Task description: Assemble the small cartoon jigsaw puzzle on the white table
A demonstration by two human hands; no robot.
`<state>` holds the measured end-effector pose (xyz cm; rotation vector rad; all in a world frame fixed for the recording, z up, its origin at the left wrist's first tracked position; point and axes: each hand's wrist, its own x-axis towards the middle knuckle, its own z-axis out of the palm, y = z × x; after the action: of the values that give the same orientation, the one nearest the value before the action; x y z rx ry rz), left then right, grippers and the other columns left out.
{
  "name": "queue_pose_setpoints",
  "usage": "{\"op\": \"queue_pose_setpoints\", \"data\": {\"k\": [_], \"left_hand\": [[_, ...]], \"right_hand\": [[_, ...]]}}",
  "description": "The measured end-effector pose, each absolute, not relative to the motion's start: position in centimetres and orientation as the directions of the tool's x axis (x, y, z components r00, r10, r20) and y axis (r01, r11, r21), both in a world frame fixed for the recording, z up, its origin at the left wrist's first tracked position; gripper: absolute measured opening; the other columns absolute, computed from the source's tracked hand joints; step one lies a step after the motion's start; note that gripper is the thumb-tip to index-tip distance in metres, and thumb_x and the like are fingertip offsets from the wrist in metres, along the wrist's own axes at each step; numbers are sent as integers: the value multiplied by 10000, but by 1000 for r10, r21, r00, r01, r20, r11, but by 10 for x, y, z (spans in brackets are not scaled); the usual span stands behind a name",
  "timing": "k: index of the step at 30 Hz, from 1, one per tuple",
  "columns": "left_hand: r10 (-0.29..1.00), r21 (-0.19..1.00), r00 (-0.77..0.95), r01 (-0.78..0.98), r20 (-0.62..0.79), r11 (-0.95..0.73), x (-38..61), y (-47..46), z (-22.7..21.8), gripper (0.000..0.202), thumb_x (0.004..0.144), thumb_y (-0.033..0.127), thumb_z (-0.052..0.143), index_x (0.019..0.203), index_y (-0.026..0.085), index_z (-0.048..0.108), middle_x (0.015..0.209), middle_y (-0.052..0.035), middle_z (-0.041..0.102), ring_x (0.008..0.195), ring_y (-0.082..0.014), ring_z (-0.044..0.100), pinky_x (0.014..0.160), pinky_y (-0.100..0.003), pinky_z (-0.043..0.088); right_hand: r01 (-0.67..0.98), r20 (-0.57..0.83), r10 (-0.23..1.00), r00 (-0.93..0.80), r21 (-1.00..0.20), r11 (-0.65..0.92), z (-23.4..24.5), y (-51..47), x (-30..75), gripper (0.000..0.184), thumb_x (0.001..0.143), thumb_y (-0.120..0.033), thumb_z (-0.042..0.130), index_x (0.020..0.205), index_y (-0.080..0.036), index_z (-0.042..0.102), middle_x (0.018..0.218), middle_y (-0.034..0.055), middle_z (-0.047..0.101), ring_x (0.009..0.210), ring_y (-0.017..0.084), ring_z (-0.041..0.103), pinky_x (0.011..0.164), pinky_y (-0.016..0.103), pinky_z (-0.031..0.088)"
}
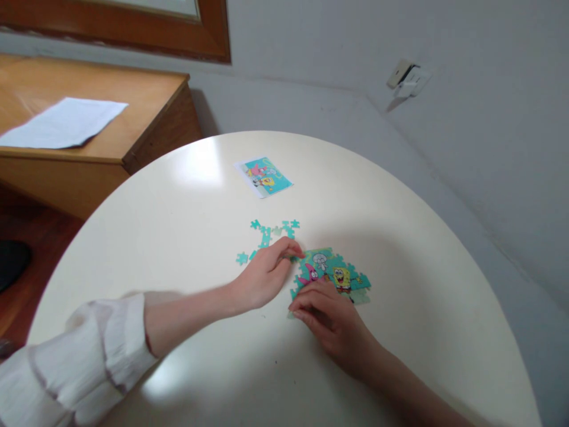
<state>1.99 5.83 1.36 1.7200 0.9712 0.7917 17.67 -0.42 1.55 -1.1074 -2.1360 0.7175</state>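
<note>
A partly joined jigsaw puzzle [326,261] with cartoon figures lies on the round table. My left hand [262,276] reaches its upper left edge, fingers bent towards the thumb. A bit of green shows under those fingers, but what they hold is hidden. My right hand [335,326] covers the puzzle's lower left part, its thumb and fingers closed together. At their tips shows a pale green puzzle piece [291,315]. Several loose turquoise puzzle pieces [265,236] lie beyond my left hand, and one loose piece [242,258] lies to its left.
A printed picture [268,177] of the same cartoon figures lies farther back on the white round table [178,237]. A wooden desk [155,89] with white paper [66,123] stands at the left. A wall socket [411,78] holds a plug at the right.
</note>
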Motion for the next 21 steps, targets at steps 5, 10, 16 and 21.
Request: {"op": "queue_pose_setpoints", "data": {"k": [5, 10, 16, 21], "left_hand": [[876, 939, 477, 267, 67, -217, 20, 58, 14, 270, 724, 83, 309, 886, 178, 503, 913, -32, 637, 899, -149, 575, 845, -328, 442], [876, 932, 478, 284, 68, -227, 20, 58, 15, 279, 721, 83, 305, 891, 171, 508, 900, -30, 631, 878, -146, 571, 830, -314, 443], [875, 921, 480, 310, 64, -237, 19, 58, 17, 280, 724, 91, 299, 888, 174, 511, 888, -25, 622, 854, -146, 564, 822, -306, 445], [877, 919, 478, 321, 50, -227, 19, 58, 18, 272, 721, 104, 302, 882, 173, 510, 878, -26, 619, 842, -150, 561, 808, -303, 446]], "right_hand": [[535, 195, 857, -477, -709, 459, 16, 0, 185, 109, 829, -157, 514, 746, -195, 573, 719, 17, 628, 710, 142, 560, 677, 278, 425], [572, 248, 821, -515, -613, 544, 13, 1, 185, 120, 838, -133, 491, 761, -189, 564, 747, 23, 614, 736, 150, 530, 695, 287, 395], [624, 306, 770, -560, -455, 635, 12, 0, 184, 156, 860, -129, 444, 774, -187, 561, 746, 28, 606, 736, 161, 489, 710, 305, 350], [602, 331, 736, -590, -428, 675, 11, 1, 184, 179, 873, -126, 416, 773, -183, 553, 748, 23, 607, 737, 149, 495, 717, 296, 335]]}}
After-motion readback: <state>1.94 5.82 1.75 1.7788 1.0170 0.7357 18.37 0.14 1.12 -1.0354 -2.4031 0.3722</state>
